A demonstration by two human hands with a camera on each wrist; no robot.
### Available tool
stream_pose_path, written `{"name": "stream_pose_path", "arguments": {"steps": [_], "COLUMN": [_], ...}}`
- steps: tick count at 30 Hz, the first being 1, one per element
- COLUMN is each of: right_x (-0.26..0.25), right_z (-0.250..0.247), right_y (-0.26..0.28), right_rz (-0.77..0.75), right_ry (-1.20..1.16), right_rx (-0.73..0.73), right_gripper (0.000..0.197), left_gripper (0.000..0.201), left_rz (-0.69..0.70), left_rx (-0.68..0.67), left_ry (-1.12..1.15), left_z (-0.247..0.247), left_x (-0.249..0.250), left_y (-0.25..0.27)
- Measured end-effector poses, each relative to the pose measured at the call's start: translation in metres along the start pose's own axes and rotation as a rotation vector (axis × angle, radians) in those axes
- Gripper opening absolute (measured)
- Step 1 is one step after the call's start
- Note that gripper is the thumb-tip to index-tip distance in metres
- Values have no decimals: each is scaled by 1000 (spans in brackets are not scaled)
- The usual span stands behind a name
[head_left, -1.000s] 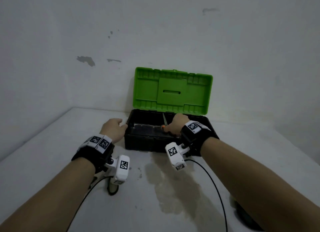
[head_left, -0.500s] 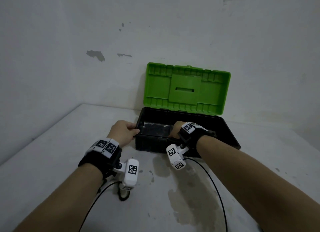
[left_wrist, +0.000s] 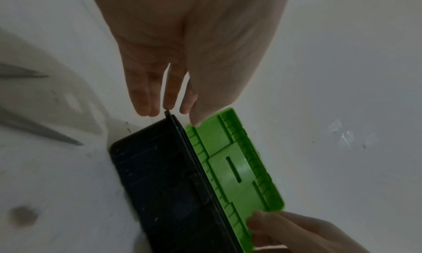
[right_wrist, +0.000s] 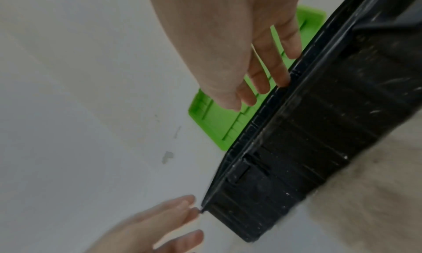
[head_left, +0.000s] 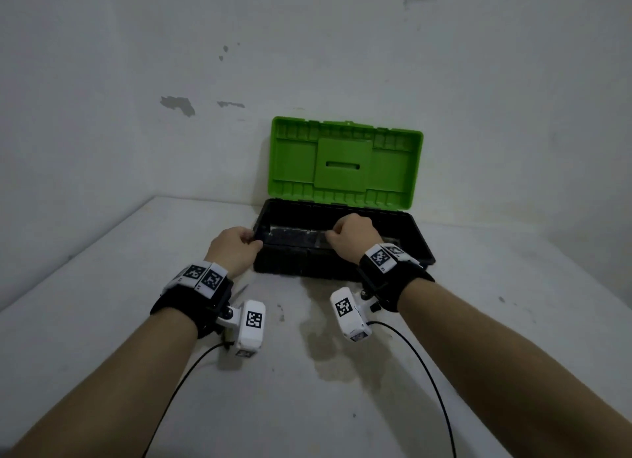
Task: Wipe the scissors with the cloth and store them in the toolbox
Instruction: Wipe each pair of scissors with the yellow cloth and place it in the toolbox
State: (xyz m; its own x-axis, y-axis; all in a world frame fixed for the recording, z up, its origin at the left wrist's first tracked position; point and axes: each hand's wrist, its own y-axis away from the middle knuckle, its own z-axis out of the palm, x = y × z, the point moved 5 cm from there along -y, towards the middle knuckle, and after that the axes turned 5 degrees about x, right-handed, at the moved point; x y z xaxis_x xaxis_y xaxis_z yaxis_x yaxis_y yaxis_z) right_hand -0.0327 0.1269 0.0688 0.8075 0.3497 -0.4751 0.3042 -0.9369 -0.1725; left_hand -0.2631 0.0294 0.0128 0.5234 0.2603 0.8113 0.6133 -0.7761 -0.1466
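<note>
The toolbox has a black base (head_left: pixel 307 262) and a green lid (head_left: pixel 342 163) standing open against the wall. My left hand (head_left: pixel 251 240) touches the base's near left corner, and the left wrist view shows the fingers (left_wrist: pixel 169 101) nearly straight at that corner (left_wrist: pixel 169 116). My right hand (head_left: pixel 342 233) hovers over the front rim holding nothing. In the right wrist view its fingertips (right_wrist: pixel 280 78) reach the rim of the base (right_wrist: pixel 319 130). The box's inside is dark and I cannot make out the scissors. No cloth is in view.
The box stands at the back of a white table (head_left: pixel 136 321), close to the wall. A dull stain (head_left: pixel 335 355) marks the table in front of it. Thin grey pointed shapes (left_wrist: pixel 57 137) lie left of the box; I cannot tell what they are.
A second ago my right hand held the orange-handled scissors down inside the box. It has since come up to the front rim with nothing in it. The left hand stayed at the corner.
</note>
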Motion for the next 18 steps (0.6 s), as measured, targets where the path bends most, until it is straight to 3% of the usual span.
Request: {"name": "stream_pose_path", "arguments": {"steps": [5, 11, 18], "right_x": [62, 172, 191], "right_z": [-35, -47, -37], "right_y": [81, 136, 146], "right_rz": [81, 336, 367], "right_ry": [40, 361, 348], "right_rx": [68, 46, -1], "right_gripper": [23, 44, 42], "left_gripper": [40, 42, 38], "left_rz": [10, 10, 5], "left_rx": [-32, -49, -67], "left_ry": [-102, -269, -638], "left_z": [3, -3, -21], "left_x": [5, 7, -6], "left_y": [64, 118, 135]}}
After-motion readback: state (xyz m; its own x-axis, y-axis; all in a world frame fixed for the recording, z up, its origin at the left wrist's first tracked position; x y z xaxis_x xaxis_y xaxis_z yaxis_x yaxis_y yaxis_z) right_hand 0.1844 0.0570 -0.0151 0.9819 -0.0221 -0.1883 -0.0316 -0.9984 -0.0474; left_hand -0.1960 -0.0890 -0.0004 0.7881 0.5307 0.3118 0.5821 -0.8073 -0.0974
